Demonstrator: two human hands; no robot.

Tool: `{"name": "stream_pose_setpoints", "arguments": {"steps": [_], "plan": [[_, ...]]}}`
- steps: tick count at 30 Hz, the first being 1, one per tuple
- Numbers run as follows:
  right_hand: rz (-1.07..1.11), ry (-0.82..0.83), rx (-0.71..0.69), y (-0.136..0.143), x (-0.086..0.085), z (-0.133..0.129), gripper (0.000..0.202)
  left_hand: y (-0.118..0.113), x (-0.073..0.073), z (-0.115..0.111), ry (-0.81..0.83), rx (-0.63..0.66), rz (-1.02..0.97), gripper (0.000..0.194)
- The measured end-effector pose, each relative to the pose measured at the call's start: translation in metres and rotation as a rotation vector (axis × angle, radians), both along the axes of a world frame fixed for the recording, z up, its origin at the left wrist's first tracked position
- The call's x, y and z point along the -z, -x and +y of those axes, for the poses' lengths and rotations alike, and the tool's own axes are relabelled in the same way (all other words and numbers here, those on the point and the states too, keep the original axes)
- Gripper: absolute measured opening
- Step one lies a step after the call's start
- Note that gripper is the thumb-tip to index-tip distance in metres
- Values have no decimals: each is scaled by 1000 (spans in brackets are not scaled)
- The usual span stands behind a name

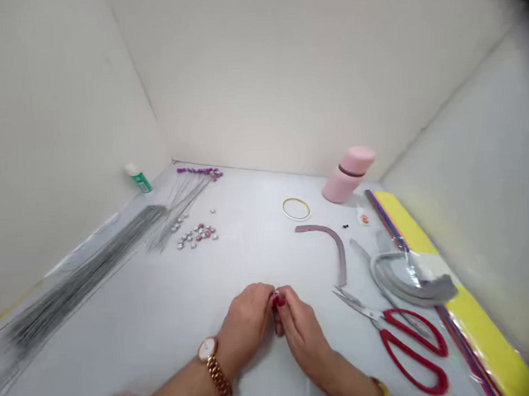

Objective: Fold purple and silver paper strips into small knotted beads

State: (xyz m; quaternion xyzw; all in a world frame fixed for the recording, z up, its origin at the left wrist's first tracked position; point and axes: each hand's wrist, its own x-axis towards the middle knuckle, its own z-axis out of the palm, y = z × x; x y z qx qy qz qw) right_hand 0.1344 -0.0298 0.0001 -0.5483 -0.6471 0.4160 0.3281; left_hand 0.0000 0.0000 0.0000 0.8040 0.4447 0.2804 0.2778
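Note:
My left hand (250, 312) and my right hand (301, 330) meet at the fingertips just above the table, low in the middle of the view. Both are closed in a pinch. Between the fingertips shows a tiny pale pinkish piece (276, 292), mostly hidden by the fingers; its exact shape cannot be made out. Ahead and to the left lie several small folded paper stars (199, 233), silvery and pinkish. To the right of my hands is a curved grey-brown paper strip (334, 238), and red-handled scissors (377, 318) lie slightly open beside it.
A bundle of thin grey wires (85, 274) runs along the left wall, near purple-tipped stems (200, 172) and a green-white glue bottle (140, 178). A tape ring (296, 210) and pink flask (348, 175) stand further back. Grey strips (413, 290) overlap yellow packs (473, 316) at right.

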Motion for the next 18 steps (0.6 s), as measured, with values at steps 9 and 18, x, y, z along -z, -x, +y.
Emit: {"name": "stream_pose_setpoints", "arguments": {"steps": [9,18], "plan": [[-95,12,32,0,1,1,21,-1,-6,-4,5,45,-49,22],[-313,-76,-4,-4,-3,5,16,1,-2,-2,84,14,-64,20]]}}
